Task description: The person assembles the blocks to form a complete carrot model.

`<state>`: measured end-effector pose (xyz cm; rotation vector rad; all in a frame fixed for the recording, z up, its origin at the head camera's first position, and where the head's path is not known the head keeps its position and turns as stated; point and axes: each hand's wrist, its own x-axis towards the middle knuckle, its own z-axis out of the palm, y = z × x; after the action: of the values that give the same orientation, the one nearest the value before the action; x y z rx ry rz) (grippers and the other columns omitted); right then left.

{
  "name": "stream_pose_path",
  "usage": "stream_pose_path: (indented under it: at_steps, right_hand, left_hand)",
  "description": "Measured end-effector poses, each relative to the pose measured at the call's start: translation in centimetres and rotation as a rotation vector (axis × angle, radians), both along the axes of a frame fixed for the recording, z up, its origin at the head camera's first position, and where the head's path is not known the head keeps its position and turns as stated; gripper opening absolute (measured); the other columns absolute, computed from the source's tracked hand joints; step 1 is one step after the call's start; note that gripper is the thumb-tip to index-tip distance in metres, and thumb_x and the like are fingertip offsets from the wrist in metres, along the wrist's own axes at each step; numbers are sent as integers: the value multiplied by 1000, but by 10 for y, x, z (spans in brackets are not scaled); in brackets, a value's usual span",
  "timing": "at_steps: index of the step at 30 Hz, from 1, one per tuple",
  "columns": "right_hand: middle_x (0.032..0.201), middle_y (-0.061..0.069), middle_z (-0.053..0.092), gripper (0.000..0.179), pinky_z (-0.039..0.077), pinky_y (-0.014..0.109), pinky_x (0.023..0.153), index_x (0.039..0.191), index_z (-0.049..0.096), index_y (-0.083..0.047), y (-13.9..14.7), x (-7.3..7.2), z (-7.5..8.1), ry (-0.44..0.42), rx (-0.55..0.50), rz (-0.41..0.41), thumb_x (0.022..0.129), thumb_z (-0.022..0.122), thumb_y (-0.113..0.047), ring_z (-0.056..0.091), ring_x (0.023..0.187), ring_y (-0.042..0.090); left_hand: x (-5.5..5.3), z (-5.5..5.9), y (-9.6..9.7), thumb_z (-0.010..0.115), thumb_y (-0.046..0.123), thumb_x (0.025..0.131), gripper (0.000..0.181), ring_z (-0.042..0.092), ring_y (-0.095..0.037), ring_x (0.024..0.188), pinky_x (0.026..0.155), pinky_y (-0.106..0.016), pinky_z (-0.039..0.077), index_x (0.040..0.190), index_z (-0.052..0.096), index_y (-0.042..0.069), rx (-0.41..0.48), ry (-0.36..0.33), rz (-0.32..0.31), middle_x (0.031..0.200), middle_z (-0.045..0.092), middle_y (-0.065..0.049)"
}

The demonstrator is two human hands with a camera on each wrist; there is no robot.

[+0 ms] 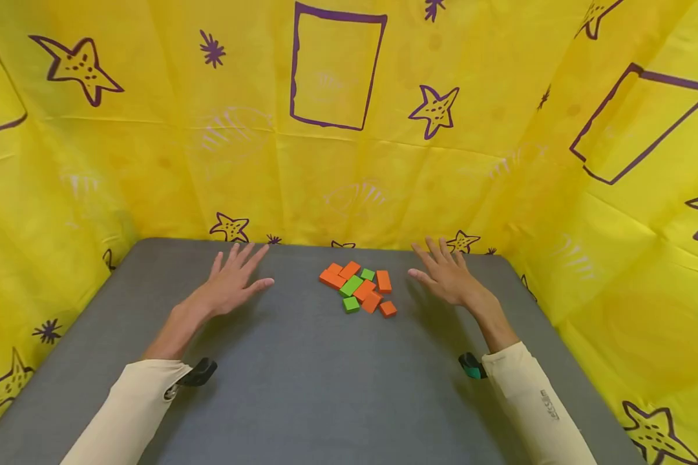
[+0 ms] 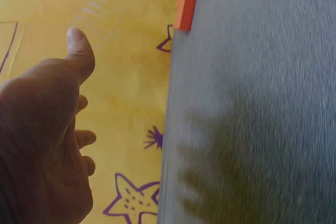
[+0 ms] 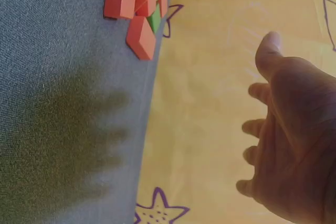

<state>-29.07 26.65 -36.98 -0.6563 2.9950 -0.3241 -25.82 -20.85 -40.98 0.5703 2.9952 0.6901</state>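
Head view shows my left hand [image 1: 228,289] and my right hand [image 1: 450,278] raised over the grey desk [image 1: 326,394], both released, fingers spread and straight, holding nothing. Between them, toward the desk's far edge, lies a loose cluster of orange and green blocks [image 1: 351,286], most of them touching or nearly so. One small orange block [image 1: 388,309] sits at the cluster's near right corner, and a small green block [image 1: 351,305] marks its front. My right hand is nearer the blocks, its thumb pointing toward them but apart; a wider stretch of grey surface separates them from my left thumb. In front, the desk runs broadly back toward me between my pale left sleeve [image 1: 125,410] and right sleeve [image 1: 538,407], leaving plenty of room to move. Behind the blocks only a narrow strip remains before the far edge, where a yellow cloth [image 1: 302,187] rises as a wall; it also borders the desk's left and right edges. Both wrist views show each hand's shadow falling on the desk, apart from the fingers.
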Motion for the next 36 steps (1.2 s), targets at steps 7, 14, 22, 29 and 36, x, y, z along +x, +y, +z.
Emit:
stream_pose_path:
  at_steps: [7, 14, 22, 29, 36]
  right_hand:
    - [176, 15, 18, 72, -5, 76, 125, 169, 20, -17, -3, 3, -5, -70, 13, 39, 110, 45, -50, -4, 162, 50]
    - [173, 15, 28, 58, 8, 75, 126, 165, 32, -9, -18, 1, -25, -167, 36, 202, 111, 50, -19, 9, 161, 51]
    - [165, 16, 42, 56, 28, 71, 123, 160, 42, -10, -25, 0, -41, -217, 59, 292, 106, 38, 2, 37, 152, 47]
    - [150, 25, 53, 56, 40, 68, 114, 155, 48, -3, 2, 0, -36, -76, 43, 228, 100, 54, 6, 50, 135, 49]
    - [168, 15, 37, 78, 27, 76, 120, 160, 42, -10, 2, -11, -41, -114, 155, 204, 89, 51, 21, 32, 155, 49]
  left_hand:
    - [-8, -9, 38, 47, 55, 108, 79, 3, -54, 161, 126, -73, -5, 169, 15, 16, 18, -68, -89, 176, 13, -20]
    - [-23, -27, 91, 41, 33, 113, 60, 15, -49, 161, 129, -71, 6, 167, 26, 11, -43, -109, -230, 175, 21, -14]
    - [-28, -40, 108, 50, 26, 111, 55, 39, -43, 153, 128, -69, 17, 163, 36, 11, -196, -22, -141, 166, 41, -14]
    - [-25, -23, 93, 62, 17, 104, 47, 59, -40, 134, 110, -64, 46, 150, 55, 9, -190, 109, -117, 149, 60, -16]
    - [-37, -14, 88, 65, -8, 95, 77, 29, -44, 158, 126, -68, 24, 163, 35, 10, -221, -110, -325, 171, 32, -16]
